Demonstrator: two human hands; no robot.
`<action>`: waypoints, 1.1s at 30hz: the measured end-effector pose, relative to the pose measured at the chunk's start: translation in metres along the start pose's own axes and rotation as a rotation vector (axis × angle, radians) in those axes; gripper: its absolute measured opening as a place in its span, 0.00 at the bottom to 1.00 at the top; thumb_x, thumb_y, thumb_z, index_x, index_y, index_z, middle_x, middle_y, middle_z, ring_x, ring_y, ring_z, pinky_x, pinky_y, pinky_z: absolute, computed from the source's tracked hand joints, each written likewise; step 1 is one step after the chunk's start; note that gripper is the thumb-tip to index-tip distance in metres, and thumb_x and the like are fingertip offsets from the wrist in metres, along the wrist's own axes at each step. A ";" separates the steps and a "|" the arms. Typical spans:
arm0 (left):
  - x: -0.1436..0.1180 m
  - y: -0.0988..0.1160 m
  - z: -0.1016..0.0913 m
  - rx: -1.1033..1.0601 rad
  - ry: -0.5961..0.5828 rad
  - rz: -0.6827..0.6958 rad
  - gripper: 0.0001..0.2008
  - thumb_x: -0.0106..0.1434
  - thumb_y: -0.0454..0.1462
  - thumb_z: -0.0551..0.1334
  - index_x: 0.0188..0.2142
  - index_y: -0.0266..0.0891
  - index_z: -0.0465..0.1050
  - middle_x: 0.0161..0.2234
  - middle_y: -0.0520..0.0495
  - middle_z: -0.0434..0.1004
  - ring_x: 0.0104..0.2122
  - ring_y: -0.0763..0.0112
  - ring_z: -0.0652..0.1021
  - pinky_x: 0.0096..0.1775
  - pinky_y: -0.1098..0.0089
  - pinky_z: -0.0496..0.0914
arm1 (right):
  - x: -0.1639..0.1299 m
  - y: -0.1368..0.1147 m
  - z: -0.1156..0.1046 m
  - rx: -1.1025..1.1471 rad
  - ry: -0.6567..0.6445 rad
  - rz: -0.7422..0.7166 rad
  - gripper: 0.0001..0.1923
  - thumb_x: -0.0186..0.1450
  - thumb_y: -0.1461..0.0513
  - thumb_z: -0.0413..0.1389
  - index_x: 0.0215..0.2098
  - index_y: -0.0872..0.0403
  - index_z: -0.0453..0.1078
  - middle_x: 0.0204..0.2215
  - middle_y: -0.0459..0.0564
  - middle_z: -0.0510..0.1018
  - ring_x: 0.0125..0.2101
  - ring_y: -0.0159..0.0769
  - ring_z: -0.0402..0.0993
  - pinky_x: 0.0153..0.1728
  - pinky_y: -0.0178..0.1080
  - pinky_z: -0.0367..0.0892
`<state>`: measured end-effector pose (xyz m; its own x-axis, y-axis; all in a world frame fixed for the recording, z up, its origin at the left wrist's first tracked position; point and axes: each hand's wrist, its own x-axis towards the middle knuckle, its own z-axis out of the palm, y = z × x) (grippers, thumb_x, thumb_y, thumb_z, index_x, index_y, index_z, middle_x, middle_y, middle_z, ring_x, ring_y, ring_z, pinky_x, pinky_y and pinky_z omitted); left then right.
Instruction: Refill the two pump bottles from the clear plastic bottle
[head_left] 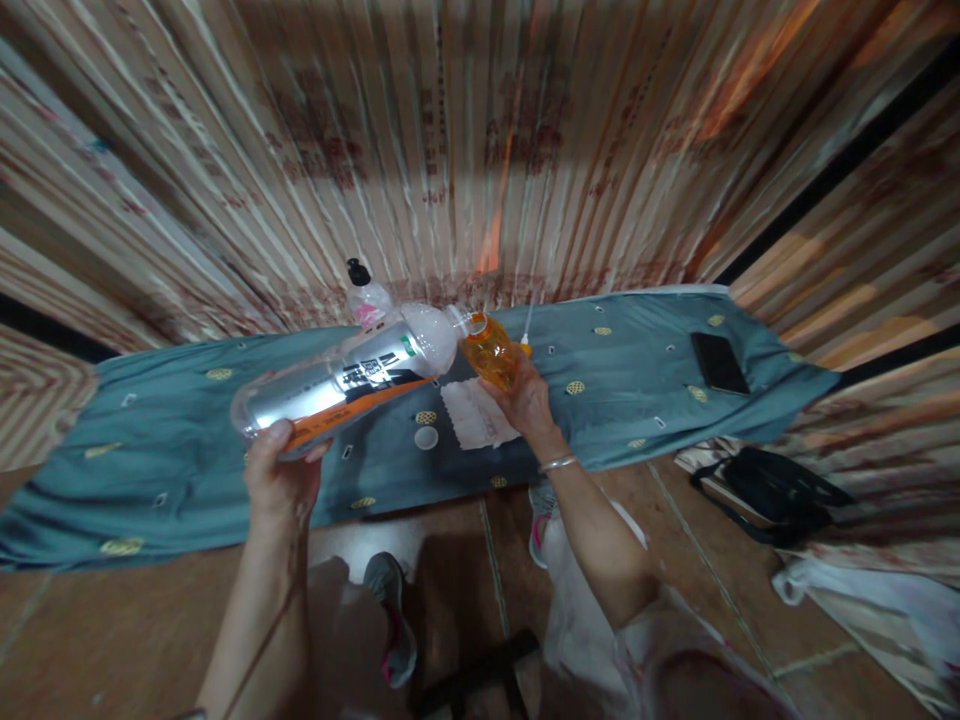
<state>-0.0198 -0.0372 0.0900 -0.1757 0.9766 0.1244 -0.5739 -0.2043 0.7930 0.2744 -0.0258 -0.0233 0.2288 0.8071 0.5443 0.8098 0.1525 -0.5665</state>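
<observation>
Right now, as I see it from the head camera:

Left hand: my left hand (279, 478) is wrapped around the base end of a large clear bottle (352, 378), fingers curled closed on it, thumb on top.
Large bottle: it lies nearly flat in the air above the ironing board (150, 450), neck pointing right and slightly up, with a silver and black label and an orange stripe along its underside.
Right hand: my right hand (529, 400) grips a small orange bottle (491, 352) from below, fingers closed around its lower part; a thin bracelet (559, 463) sits at that wrist.
Meeting point: the mouth of the large bottle touches or sits just at the mouth of the small orange bottle, which is tilted towards it. Whether liquid runs between them I cannot tell.
Board surface: a blue-grey patterned cover; a white folded cloth (476, 412) lies just under my right hand, and a small white round cap (426, 438) lies beside it.
Further off: a clear bottle with a black cap (365, 294) stands at the far edge behind the large bottle; a dark phone (718, 362) lies well apart on the right end.
Backdrop: a pleated patterned curtain (480, 150) hangs behind the board.
</observation>
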 end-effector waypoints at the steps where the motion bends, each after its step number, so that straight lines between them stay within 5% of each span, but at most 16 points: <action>1: 0.000 0.000 0.000 0.002 -0.006 0.004 0.38 0.38 0.32 0.74 0.51 0.51 0.71 0.40 0.52 0.80 0.23 0.75 0.72 0.18 0.73 0.43 | 0.000 0.000 0.000 0.012 0.000 0.008 0.36 0.68 0.49 0.60 0.67 0.57 0.57 0.58 0.64 0.77 0.56 0.52 0.78 0.55 0.54 0.76; 24: 0.003 -0.003 -0.006 0.025 -0.025 0.040 0.37 0.38 0.36 0.76 0.51 0.46 0.73 0.39 0.50 0.80 0.22 0.74 0.72 0.15 0.74 0.45 | -0.001 0.005 0.003 0.037 0.028 0.031 0.39 0.66 0.42 0.59 0.66 0.56 0.58 0.58 0.64 0.77 0.57 0.54 0.76 0.57 0.55 0.74; 33: 0.001 -0.003 -0.009 0.010 -0.094 0.034 0.23 0.44 0.36 0.77 0.41 0.50 0.77 0.34 0.51 0.78 0.25 0.73 0.74 0.17 0.75 0.46 | -0.001 0.004 0.001 0.048 0.024 0.023 0.40 0.66 0.44 0.61 0.66 0.58 0.58 0.56 0.66 0.78 0.56 0.55 0.77 0.55 0.54 0.75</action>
<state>-0.0258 -0.0364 0.0826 -0.1184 0.9713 0.2065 -0.5610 -0.2370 0.7932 0.2770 -0.0250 -0.0269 0.2602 0.7969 0.5453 0.7777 0.1618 -0.6075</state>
